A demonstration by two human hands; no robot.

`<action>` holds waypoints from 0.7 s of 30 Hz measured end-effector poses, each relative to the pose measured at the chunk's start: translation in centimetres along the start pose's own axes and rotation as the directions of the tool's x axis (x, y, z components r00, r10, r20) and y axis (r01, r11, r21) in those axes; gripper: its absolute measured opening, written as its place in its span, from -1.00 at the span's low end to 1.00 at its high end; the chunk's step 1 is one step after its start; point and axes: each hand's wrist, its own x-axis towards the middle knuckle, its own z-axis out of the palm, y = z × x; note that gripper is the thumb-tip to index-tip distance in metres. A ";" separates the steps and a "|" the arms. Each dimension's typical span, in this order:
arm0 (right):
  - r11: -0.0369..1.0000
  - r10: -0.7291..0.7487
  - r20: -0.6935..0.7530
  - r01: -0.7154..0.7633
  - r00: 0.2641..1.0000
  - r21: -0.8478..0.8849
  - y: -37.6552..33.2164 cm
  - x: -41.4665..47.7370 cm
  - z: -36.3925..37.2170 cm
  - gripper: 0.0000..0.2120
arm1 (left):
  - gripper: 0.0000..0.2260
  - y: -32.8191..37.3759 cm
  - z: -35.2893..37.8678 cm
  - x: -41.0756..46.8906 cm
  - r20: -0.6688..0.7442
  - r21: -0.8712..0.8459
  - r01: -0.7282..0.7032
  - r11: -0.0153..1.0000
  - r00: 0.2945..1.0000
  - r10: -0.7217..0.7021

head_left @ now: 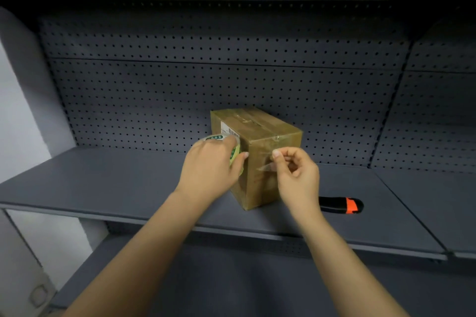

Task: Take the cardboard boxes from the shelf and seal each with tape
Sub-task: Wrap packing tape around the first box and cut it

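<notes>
Left hand (208, 171) grips tape roll (215, 138), right hand (297, 176) pinches strip (264, 168) (at box (257, 125))

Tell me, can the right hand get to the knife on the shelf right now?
Probably yes. The knife lies on the shelf just right of the box, close beside the right hand, with nothing between them. That hand pinches the tape end, so it must let go first.
</notes>
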 end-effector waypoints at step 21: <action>0.998 -0.051 0.033 0.052 0.998 -0.033 1.3 1.4 0.3 -0.94 | -0.75 0.3 0.8 0.4 0.028 0.062 0.084 0.994 0.996 -0.086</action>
